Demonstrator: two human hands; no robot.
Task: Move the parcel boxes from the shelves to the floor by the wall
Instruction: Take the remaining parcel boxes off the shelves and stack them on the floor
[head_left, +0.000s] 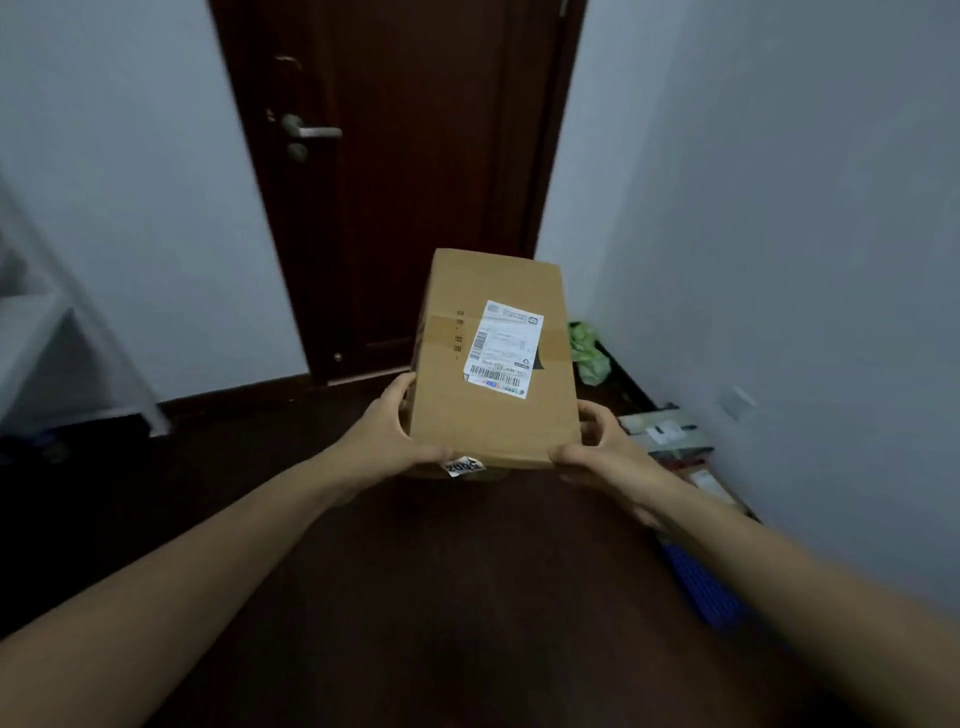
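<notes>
The parcel box (493, 358) is in the air above the dark floor (415, 571), gripped only at its near end: the left hand (387, 441) curls fingers and thumb round the corner at 7 o'clock, and the right hand (605, 452) does the same at 5 o'clock. The far end hangs free, so I think it may tip forward and slip. It may also land on the parcels (670, 434) lying at 4 o'clock by the wall (779, 260).

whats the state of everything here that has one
box, taped shut, label up, held off the floor
left grip, holds the box's near left corner
right grip, holds the box's near right corner
door, closed
floor parcels, lying along the right wall
</notes>
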